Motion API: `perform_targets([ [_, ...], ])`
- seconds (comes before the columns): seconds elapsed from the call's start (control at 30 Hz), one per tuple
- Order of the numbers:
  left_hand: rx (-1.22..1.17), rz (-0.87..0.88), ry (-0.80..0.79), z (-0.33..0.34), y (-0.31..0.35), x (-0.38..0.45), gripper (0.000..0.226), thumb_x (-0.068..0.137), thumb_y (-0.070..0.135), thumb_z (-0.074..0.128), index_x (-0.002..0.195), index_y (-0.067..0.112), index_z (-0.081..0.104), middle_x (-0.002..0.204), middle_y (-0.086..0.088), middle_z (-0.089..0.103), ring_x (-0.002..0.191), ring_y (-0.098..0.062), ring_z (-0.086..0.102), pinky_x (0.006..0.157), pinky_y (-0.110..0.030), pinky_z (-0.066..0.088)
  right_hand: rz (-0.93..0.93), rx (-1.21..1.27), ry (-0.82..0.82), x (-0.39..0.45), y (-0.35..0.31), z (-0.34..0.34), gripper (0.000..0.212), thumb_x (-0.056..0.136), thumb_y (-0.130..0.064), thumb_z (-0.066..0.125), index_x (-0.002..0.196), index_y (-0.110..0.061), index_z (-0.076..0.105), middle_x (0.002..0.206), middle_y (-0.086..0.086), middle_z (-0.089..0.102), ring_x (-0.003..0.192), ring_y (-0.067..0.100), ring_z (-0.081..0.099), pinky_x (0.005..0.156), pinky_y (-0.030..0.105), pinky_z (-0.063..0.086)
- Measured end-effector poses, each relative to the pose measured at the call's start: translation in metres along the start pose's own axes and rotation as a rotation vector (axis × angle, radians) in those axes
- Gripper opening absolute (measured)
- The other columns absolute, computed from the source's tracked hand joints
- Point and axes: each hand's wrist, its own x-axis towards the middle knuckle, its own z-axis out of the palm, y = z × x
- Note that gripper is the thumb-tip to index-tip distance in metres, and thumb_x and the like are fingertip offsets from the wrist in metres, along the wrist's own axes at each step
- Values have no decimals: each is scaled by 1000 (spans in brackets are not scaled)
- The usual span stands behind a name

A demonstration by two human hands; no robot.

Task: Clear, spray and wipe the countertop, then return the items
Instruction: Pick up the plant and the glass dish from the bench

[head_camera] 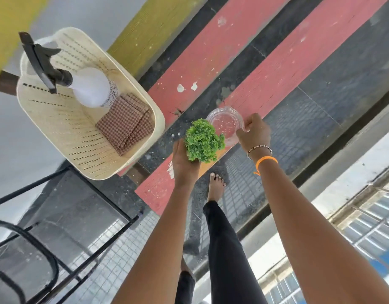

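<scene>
A: What have I got in my hands on the head view?

B: My left hand [185, 164] is palm up, fingers mostly straight, cupped under a small bushy green artificial plant [203, 140], which sits on the palm. My right hand [253, 132] has its fingers curled, pinching the rim of a clear round glass bowl [225, 122].

A: Where are those two relative to the counter?

B: Both are over the pink-and-black striped countertop [233, 69], near its front edge. The bowl is just beside the plant, touching or overlapping its leaves. Whether the bowl rests on the surface or is lifted, I cannot tell.

A: And the cleaning gear?

B: A cream perforated plastic basket [57, 119] stands to the left, partly on the counter's end. Inside it a white translucent spray bottle with a black trigger head [90, 87] stands upright, and a folded brown checked cloth [126, 122] lies just beside the bottle, against the basket's right wall.

A: Anything else nearby?

B: A black metal-framed chair [64, 218] below the basket, and my bare foot [215, 186] on the dark floor under the plant.
</scene>
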Motion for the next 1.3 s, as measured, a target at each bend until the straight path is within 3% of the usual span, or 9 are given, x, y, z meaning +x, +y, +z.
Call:
perform_targets([
  [0.27,-157,-66,-39,-32,8,-18,41,71,8,73,105,25,57,106,-2,64,97,-17,59,85,-28,50,44,48,-20,-36,-16,-11,17,76,-9,59,79,-12,42,86,20,64,81,40,65,70,45,52],
  [0.33,-254,-169,8,-50,17,-37,45,70,9,73,91,44,53,100,3,64,95,-19,61,82,-29,51,34,71,-11,-56,-26,-18,19,76,-11,59,74,-16,41,74,15,64,71,33,68,62,35,54],
  [0.43,-325,-238,44,-87,26,-68,65,69,8,72,81,64,42,97,16,55,98,-13,55,85,-23,44,-27,74,-6,-95,-52,-27,23,77,-12,57,69,-21,38,56,2,57,45,4,63,38,11,36],
  [0.67,-586,-262,195,-199,20,-128,41,73,10,62,104,36,54,100,10,65,80,-3,59,62,-19,44,-193,165,-72,-201,-139,-14,24,76,-7,58,67,-17,39,51,-3,51,37,5,59,56,35,47],
  [0.8,-621,-225,290,-282,-7,-146,38,77,2,64,109,23,60,102,5,68,86,-7,61,71,-17,46,-328,197,-142,-267,-190,25,23,78,-9,60,69,-17,40,55,-1,52,39,6,60,49,26,45],
  [1.0,-624,-186,426,-427,-93,-157,42,69,6,73,107,17,60,92,2,65,74,-7,56,61,-17,44,-415,300,-245,-364,-272,132,19,78,0,60,71,-9,44,55,2,51,35,4,57,46,24,50],
  [1.13,-606,-235,461,-493,-145,-146,37,67,16,73,101,29,63,89,9,68,78,-7,60,64,-24,44,-405,356,-294,-398,-310,200,22,78,0,59,70,-11,42,54,3,51,36,6,58,71,53,54],
  [1.2,-562,-191,500,-531,-169,-137,29,64,24,69,82,46,63,75,22,68,66,7,57,58,-17,45,-404,354,-307,-413,-334,241,22,77,-1,60,70,-12,42,57,4,51,35,6,57,72,57,54],
  [1.3,-527,-156,572,-579,-202,-114,35,68,18,67,71,52,59,67,23,64,57,7,51,53,-12,43,-420,330,-296,-425,-368,299,26,77,-3,61,67,-14,39,60,3,49,35,9,56,67,54,55],
])
